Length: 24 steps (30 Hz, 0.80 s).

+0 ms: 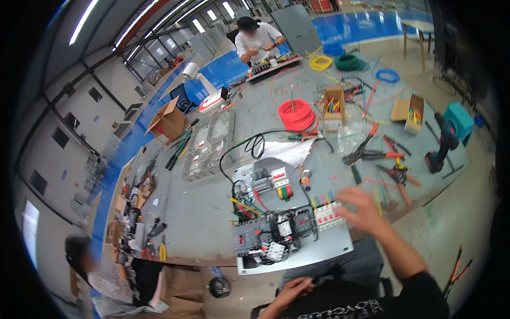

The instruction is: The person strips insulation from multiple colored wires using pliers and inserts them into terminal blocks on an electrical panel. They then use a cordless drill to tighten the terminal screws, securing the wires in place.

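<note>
On the near edge of the table lies a white mounting panel (313, 258) that carries black breakers, contactors and wiring. Beside a row of white circuit breakers (328, 216) with red switches, at the panel's right end, is my right hand (361, 208). Its thumb and fingers are apart and slightly blurred, and I see nothing between them. Whether the fingertips touch the breakers I cannot tell. Coloured wire ends (321, 200) stick up behind that row. Low over my lap, my left hand (295, 289) is open with loosely bent fingers, away from the panel.
Cable cutters (366, 151), pliers (399, 175) and a screwdriver (304, 178) lie around the panel. Farther back are a red wire coil (296, 115), small cardboard boxes (333, 109) and a cordless drill (442, 146). One person (260, 42) works across the table, another (114, 282) at left.
</note>
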Available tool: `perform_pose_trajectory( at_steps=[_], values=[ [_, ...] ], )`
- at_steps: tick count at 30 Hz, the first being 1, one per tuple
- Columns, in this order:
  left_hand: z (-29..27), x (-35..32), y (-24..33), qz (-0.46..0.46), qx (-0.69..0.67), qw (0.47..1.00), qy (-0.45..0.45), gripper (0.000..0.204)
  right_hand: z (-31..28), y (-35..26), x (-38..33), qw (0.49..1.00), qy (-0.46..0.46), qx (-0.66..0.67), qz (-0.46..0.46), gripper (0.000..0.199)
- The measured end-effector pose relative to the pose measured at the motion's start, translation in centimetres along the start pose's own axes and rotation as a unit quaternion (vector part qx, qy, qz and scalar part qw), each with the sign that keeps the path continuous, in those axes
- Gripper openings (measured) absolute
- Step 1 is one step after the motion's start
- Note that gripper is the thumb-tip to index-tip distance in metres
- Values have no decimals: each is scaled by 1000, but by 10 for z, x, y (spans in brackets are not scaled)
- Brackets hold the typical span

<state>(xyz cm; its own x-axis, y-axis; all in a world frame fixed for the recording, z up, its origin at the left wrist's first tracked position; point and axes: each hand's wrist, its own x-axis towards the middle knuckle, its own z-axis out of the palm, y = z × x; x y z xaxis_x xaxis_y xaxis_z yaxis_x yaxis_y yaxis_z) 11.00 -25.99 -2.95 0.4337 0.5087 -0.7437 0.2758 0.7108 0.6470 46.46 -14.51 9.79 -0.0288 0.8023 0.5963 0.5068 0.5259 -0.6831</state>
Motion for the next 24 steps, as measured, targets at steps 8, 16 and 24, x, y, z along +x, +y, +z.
perform_pose_trajectory(
  at_steps=[8, 16, 24],
  values=[
    [-2, 23, 12, 74, -368, 927, 15, 34, 10, 14, -112, 978, 3, -3, 211, 47],
    [-1, 37, 13, 56, -331, 938, 87, 56, 23, 14, -128, 986, -114, -84, 85, 64],
    [-2, 31, 20, 51, -329, 938, 97, 54, 27, 20, -121, 990, -98, -66, 79, 57]
  ],
)
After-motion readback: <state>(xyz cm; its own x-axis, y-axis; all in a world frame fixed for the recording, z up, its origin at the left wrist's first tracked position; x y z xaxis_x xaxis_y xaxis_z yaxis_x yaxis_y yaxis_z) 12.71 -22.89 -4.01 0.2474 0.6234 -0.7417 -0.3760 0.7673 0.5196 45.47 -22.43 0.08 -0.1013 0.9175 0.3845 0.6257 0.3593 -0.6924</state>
